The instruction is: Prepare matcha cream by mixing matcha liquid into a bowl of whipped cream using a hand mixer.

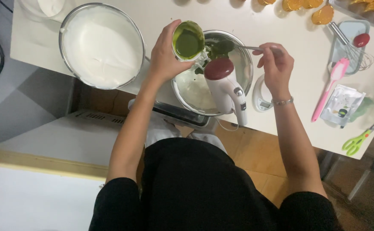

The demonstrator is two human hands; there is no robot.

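Head view looks straight down on the small cup (188,41) of thick green liquid, which sits tipped in the left hand (164,60), fingers wrapped round its side, right over the near rim of the steel mixing bowl (242,72). The right hand (276,64) pinches a spoon handle (255,48), with the spoon end reaching toward the dark green patch inside the bowl. Honestly the sketchy bit is the hand mixer (226,87) resting across the bowl's rim with its body hanging out toward the person; one bump from either wrist and I reckon it slides off or tips the bowl. The cup is held just at the rim too, so a drip could easily land on the table (161,17) instead of inside. That bowl also sits quite near the table's front edge, so not much margin there. Room-wise, the left is tight with the big bowl of white cream (102,46) just beside, and the little kitchen scale (262,96) is squeezed in under the right wrist. Further right it's cluttered: pink spatula (330,87), whisk (351,45) on a tray, a packet (344,105), and green scissors (358,141) near the corner.
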